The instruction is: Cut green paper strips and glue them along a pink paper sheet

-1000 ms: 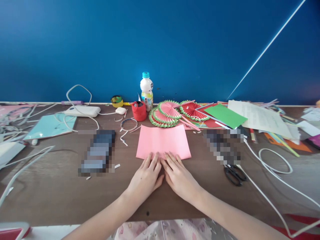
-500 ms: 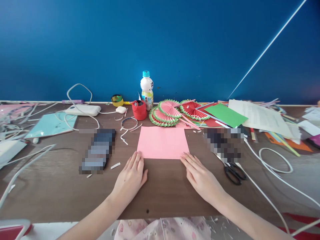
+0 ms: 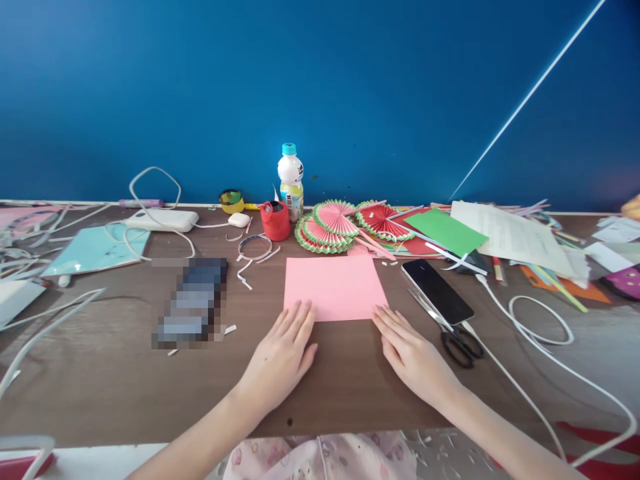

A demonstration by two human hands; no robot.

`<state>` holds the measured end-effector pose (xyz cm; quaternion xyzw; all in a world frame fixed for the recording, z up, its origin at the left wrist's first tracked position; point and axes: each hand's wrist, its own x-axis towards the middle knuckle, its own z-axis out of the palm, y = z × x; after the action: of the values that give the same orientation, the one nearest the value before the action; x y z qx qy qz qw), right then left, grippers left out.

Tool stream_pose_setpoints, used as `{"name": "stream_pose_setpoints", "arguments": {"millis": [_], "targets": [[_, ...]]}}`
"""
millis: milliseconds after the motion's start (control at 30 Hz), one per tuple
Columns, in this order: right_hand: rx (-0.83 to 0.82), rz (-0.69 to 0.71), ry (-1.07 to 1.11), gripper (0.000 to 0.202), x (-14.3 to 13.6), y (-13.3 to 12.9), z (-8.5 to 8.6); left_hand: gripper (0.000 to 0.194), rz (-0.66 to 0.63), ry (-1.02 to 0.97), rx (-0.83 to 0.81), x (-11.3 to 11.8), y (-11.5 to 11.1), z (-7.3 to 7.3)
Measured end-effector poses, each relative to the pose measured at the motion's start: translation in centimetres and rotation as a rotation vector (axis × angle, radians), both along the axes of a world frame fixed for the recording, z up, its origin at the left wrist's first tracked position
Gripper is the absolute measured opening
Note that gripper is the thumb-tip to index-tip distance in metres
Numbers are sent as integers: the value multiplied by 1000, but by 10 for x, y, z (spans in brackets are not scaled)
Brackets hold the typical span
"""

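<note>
A pink rectangular sheet of paper (image 3: pixel 335 287) lies flat on the brown table (image 3: pixel 340 373) in front of me. My left hand (image 3: pixel 287 353) rests palm down, its fingers stretched over the sheet's near left corner. At the near right corner, the fingertips of my right hand (image 3: pixel 413 353) touch the paper, with that hand flat too. Neither hand grips anything. Behind the sheet lie folded paper fans in pink and green (image 3: pixel 333 223) and a red fan with a green rim (image 3: pixel 383 220).
A black phone (image 3: pixel 437 290) and black-handled scissors (image 3: pixel 460 343) lie right of the sheet. On the left is a blurred dark object (image 3: pixel 193 300). A bottle (image 3: pixel 291 180), red roll (image 3: pixel 275 220), green paper (image 3: pixel 445 230) and white cables (image 3: pixel 545 340) sit farther out.
The pink sheet has shifted slightly right, its left side more than the view's other objects. My left hand has moved right, farther onto the sheet. My right hand has moved slightly right with the corner.
</note>
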<state>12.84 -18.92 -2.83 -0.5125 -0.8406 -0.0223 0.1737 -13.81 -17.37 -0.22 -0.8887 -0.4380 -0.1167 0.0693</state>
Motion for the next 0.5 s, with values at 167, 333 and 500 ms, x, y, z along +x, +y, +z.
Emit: {"name": "stream_pose_setpoints", "arguments": {"millis": [167, 333, 500], "targets": [[-31, 45, 48, 45, 11, 3, 2, 54, -31, 32, -133, 5, 2, -7], [58, 38, 29, 40, 41, 4, 4, 58, -13, 31, -141, -9, 5, -6], [110, 58, 146, 30, 33, 18, 22, 55, 20, 42, -139, -32, 11, -1]]}}
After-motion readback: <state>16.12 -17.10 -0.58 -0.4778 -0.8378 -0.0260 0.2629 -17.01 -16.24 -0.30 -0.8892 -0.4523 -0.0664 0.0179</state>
